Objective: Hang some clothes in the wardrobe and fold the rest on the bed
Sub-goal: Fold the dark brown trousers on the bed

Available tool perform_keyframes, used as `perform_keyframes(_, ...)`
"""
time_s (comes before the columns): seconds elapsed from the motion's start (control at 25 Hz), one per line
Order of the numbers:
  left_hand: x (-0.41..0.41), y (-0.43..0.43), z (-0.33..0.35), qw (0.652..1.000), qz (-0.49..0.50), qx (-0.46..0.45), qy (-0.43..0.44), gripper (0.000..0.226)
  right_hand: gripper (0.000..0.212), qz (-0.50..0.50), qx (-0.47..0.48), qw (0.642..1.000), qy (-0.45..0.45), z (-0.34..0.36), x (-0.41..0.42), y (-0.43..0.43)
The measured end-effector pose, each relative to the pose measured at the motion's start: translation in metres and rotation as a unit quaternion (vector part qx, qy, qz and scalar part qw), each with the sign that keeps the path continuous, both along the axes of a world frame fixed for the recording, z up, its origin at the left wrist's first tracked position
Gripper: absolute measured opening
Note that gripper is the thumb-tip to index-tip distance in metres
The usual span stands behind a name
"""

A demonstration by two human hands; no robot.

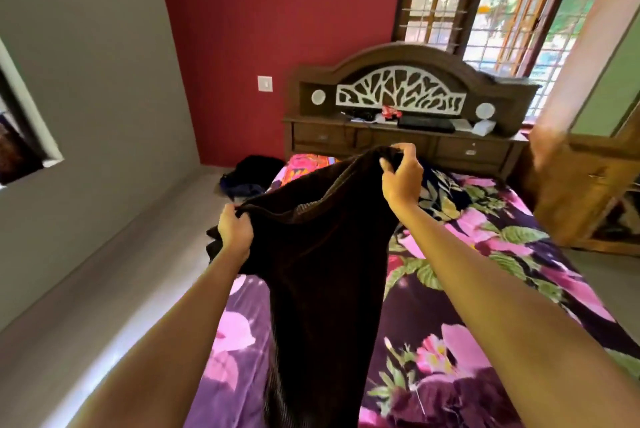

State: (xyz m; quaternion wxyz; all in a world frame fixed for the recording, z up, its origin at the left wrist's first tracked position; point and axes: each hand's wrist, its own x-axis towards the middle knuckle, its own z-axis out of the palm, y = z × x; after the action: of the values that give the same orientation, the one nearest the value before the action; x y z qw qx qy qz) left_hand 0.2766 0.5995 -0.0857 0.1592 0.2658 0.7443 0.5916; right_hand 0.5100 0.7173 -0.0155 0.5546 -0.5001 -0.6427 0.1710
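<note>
Dark ribbed garment [322,254], soft, limp, judged light: gripped at top corners by left hand [235,232] and right hand [401,178], held over bed [485,289]; best grasped there.

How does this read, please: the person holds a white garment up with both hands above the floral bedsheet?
The garment is dark brown, not white, as the head view shows; the left hand and right hand do hold it up above the floral bedsheet.
</note>
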Motion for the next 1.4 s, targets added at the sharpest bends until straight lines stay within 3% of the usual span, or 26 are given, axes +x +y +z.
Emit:
perform_keyframes(0.24,-0.008,0.045,0.071,0.965,-0.082,0.216,-0.121,0.018,0.025,-0.024,0.237,0.967,0.089,0.064,0.003,0.008)
perform_keyframes(0.36,-0.012,0.026,0.050,0.967,-0.091,0.209,-0.116,0.017,0.021,0.014,0.305,0.951,0.045,0.046,0.013,-0.030)
perform_keyframes(0.44,-0.020,0.009,0.017,0.979,-0.083,0.162,-0.088,0.018,0.020,0.058,0.294,0.954,-0.005,0.012,0.021,-0.060)
perform_keyframes(0.6,-0.024,-0.039,-0.087,0.993,-0.104,0.036,-0.044,0.027,0.036,0.101,0.159,0.972,-0.143,-0.103,0.040,-0.132)
perform_keyframes(0.68,-0.021,-0.073,-0.152,0.991,-0.117,-0.033,-0.061,0.029,0.031,0.146,0.072,0.957,-0.240,-0.173,0.047,-0.176)
perform_keyframes(0.8,-0.017,-0.134,-0.243,0.985,-0.114,-0.118,-0.059,0.030,0.031,0.261,-0.153,0.886,-0.352,-0.268,0.062,-0.242)
perform_keyframes(0.92,-0.017,-0.191,-0.328,0.974,-0.103,-0.185,-0.075,0.028,0.039,0.342,-0.325,0.764,-0.440,-0.350,0.074,-0.307)
perform_keyframes(1.0,-0.018,-0.227,-0.374,0.965,-0.089,-0.216,-0.119,0.028,0.051,0.377,-0.360,0.709,-0.475,-0.396,0.073,-0.342)
perform_keyframes(1.08,-0.016,-0.246,-0.400,0.955,-0.064,-0.230,-0.176,0.026,0.053,0.377,-0.361,0.697,-0.492,-0.434,0.072,-0.360)
perform_keyframes(1.16,-0.013,-0.250,-0.412,0.951,-0.037,-0.218,-0.214,0.024,0.050,0.378,-0.348,0.681,-0.523,-0.458,0.069,-0.365)
perform_keyframes(1.28,-0.011,-0.257,-0.430,0.951,-0.010,-0.214,-0.224,0.017,0.039,0.384,-0.400,0.617,-0.558,-0.478,0.065,-0.366)
perform_keyframes(1.32,-0.010,-0.262,-0.433,0.952,0.012,-0.223,-0.208,0.015,0.037,0.374,-0.429,0.610,-0.551,-0.483,0.063,-0.369)
perform_keyframes(1.4,-0.005,-0.270,-0.441,0.955,0.073,-0.246,-0.151,0.023,0.028,0.315,-0.448,0.656,-0.519,-0.492,0.057,-0.379)
